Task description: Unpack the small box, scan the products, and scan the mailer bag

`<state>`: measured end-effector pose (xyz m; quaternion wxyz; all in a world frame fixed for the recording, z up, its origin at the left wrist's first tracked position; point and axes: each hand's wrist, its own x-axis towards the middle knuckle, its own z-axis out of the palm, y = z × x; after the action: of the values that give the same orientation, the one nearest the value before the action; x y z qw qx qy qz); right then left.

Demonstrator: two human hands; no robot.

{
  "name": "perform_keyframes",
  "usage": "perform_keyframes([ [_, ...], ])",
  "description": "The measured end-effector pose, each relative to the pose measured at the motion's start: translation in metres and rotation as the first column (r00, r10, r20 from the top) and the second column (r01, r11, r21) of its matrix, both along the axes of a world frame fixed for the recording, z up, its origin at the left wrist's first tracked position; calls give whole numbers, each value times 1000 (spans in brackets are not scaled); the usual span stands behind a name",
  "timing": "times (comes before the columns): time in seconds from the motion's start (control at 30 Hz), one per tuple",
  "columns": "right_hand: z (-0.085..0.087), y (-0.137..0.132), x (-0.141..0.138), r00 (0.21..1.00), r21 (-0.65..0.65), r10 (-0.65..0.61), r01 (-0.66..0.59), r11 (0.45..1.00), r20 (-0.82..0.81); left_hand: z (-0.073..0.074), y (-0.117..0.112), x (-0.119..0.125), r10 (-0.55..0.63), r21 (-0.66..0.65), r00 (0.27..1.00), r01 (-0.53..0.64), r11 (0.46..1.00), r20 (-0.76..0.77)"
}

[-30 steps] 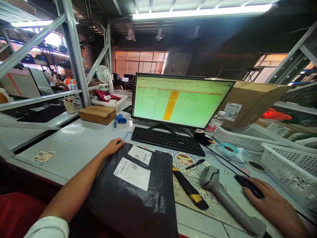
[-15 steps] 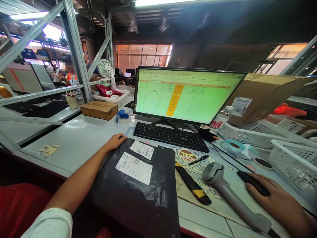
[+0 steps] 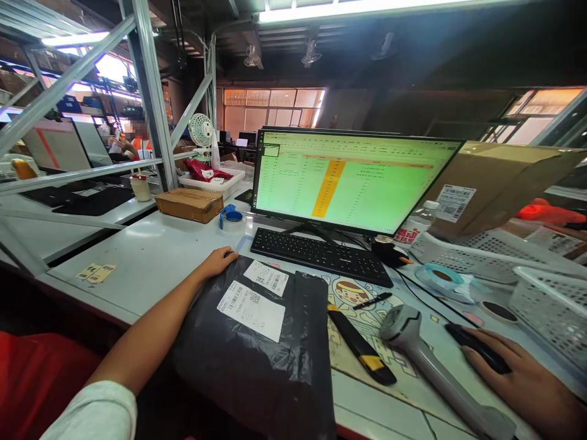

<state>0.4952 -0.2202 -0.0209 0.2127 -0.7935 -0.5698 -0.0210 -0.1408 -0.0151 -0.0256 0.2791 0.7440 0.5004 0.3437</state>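
Observation:
My left hand (image 3: 221, 261) is closed on the far left corner of a black plastic parcel (image 3: 220, 360), which hangs partly over the table's front edge. Two white shipping labels (image 3: 252, 311) face up on it. At the right, my right hand (image 3: 513, 366) rests closed over a black computer mouse (image 3: 479, 349). Between the parcel and the mouse lie a grey barcode scanner (image 3: 440, 373) and a black and yellow utility knife (image 3: 360, 345). Behind them stand a black keyboard (image 3: 316, 253) and a monitor (image 3: 353, 183) with a spreadsheet.
A brown carton (image 3: 189, 205) and a blue tape roll (image 3: 232, 219) sit at the back left. White baskets (image 3: 550, 311), a large cardboard box (image 3: 486, 183) and a bottle (image 3: 419, 223) crowd the right. Far left, another person (image 3: 137, 140) is beyond the metal frame.
A small box has appeared at the monitor's upper left. The view has shifted slightly, while both hands keep their places on the parcel and the mouse.

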Motion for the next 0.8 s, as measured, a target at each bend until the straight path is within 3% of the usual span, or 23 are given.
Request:
perform_keyframes([
  [0.13,-3,1,9,999,10,30,-30,999,35,3,-3,1,20,-3,1000,-20,1000,-11],
  [0.3,-21,9,34,994,128,62,-73,989,87,11,-9,3,10,-25,1000,-10,1000,-10],
  [0.43,-29,8,37,985,168,80,-105,980,153,12,-10,3,-8,-6,1000,8,1000,-7],
  [0.63,-29,3,28,977,191,-51,11,981,208,3,-1,-1,-25,-44,1000,26,999,12],
  [0.8,-28,0,23,972,183,-84,43,982,221,-1,3,-4,-40,-78,999,41,996,7],
])
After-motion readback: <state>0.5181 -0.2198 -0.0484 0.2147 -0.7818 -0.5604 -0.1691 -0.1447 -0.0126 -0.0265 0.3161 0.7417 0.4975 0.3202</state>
